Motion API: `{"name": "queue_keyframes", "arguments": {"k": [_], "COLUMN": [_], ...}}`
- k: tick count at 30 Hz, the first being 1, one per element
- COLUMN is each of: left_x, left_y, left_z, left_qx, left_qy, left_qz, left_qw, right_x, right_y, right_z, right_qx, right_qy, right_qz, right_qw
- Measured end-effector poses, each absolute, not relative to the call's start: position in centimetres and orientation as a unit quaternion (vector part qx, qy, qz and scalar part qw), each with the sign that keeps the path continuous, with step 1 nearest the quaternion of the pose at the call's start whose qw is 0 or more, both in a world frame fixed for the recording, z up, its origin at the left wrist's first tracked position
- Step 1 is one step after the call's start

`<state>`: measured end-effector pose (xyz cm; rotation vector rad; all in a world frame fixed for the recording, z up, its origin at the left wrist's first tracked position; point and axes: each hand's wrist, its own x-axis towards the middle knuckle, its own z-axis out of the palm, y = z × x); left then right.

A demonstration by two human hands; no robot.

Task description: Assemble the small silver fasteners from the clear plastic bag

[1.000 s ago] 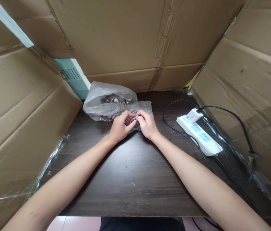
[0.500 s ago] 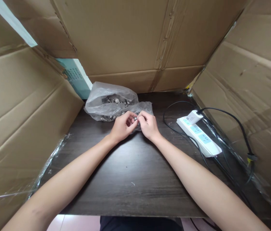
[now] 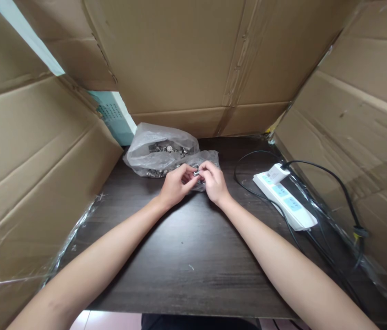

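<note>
"How are the hands posed?"

"Both reach forward over the table (image 3: 166, 270), forearms slanting inward from the near corners until the fingertips meet. The left hand (image 3: 177, 184) is bent in from its side, back of the hand up, its fingers curled and its thumb stretched toward them. The right hand (image 3: 215, 184) mirrors it, knuckles raised."

"Are the fingers holding anything?"

"Yes, a small metal part (image 3: 196, 173), pinched between the two hands. The right thumb and forefinger grip one end, the left fingertips the other. How the left fingers behind it sit, I can't tell; they overlap."

"And where exactly is that part?"

"Just above the crumpled clear plastic (image 3: 211, 158), at the far middle of the table. The plastic bag (image 3: 141, 161) beside it, toward the left, gapes open with many little metal pieces (image 3: 169, 149) inside. I can't tell whether it's all one bag."

"What's on the right?"

"A white power strip (image 3: 294, 210) with a plug (image 3: 277, 173) in its far end, well apart from the right hand."
</note>
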<state>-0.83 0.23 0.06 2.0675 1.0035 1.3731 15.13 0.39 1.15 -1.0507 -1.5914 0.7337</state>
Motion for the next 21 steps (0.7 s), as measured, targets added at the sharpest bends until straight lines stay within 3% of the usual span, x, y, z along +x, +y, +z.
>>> {"name": "queue_keyframes", "arguments": {"k": [21], "left_x": [-0.9], "left_y": [0.39], "left_z": [-0.11], "left_qx": [0.757], "left_qy": [0.374], "left_qz": [0.486], "left_qw": [0.228], "right_x": [15.15], "right_y": [0.81], "right_z": [0.65], "right_qx": [-0.436], "right_qy": [-0.693], "right_qz": [0.253], "right_qw": [0.516]}}
